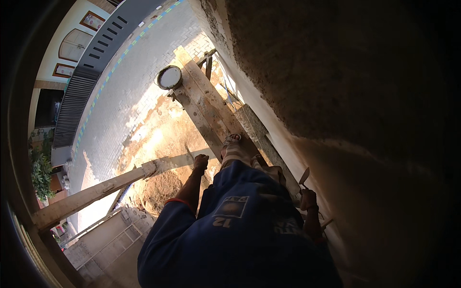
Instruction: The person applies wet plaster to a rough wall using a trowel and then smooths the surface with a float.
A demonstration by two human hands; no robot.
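My right hand (pixel 309 198) is closed round the handle of a small trowel (pixel 304 176). Its blade points up and away, close beside the wall (pixel 314 185) on my right. On the other side, my left hand (pixel 200 162) is closed in front of a wooden beam. A thin, dark sliver shows beside its fingers, but I cannot make out what it is. My sandalled foot (pixel 232 139) rests on the scaffold planks (pixel 204 98), which run away from me along the wall.
A round bucket (pixel 169 78) with pale grey contents stands at the planks' far left edge. The wooden beam (pixel 105 190) crosses on the left. Far below lie a sand heap (pixel 161 191) and a paved street (pixel 113 103). A ladder-like frame (pixel 110 249) shows at lower left.
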